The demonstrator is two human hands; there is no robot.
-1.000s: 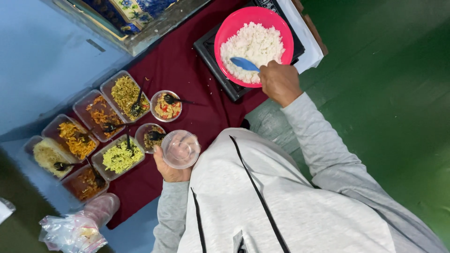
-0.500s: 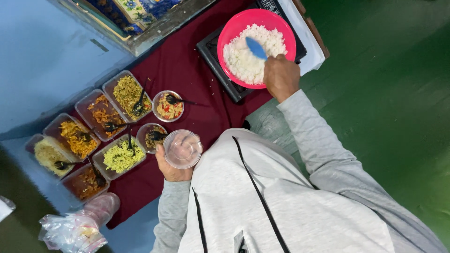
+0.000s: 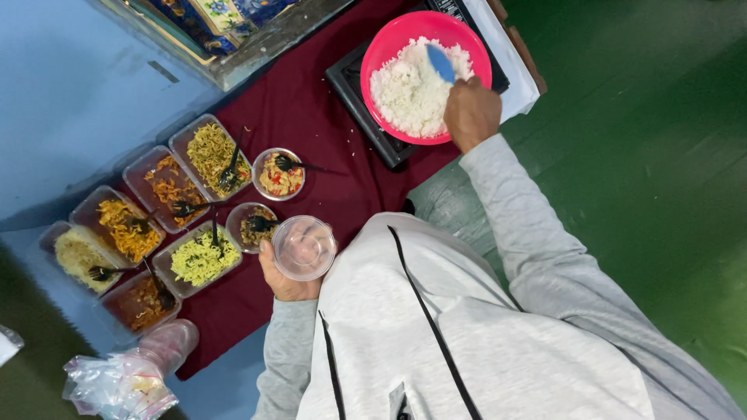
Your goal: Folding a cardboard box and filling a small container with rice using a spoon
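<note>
- right hand [image 3: 471,113] grips 1 blue spoon [image 3: 440,63], angled up-left into the pink rice bowl [image 3: 389,48]
- left hand [image 3: 285,278] holds 1 clear cup [image 3: 304,247], mouth up
- 6 rectangular trays, 2 small round bowls beside it

Colours at the serving table.
Pink bowl [image 3: 387,58], white rice [image 3: 410,92], blue spoon [image 3: 440,62]; maroon cloth [image 3: 311,117]; clear cup [image 3: 303,248]; grey sleeves [image 3: 513,210].
</note>
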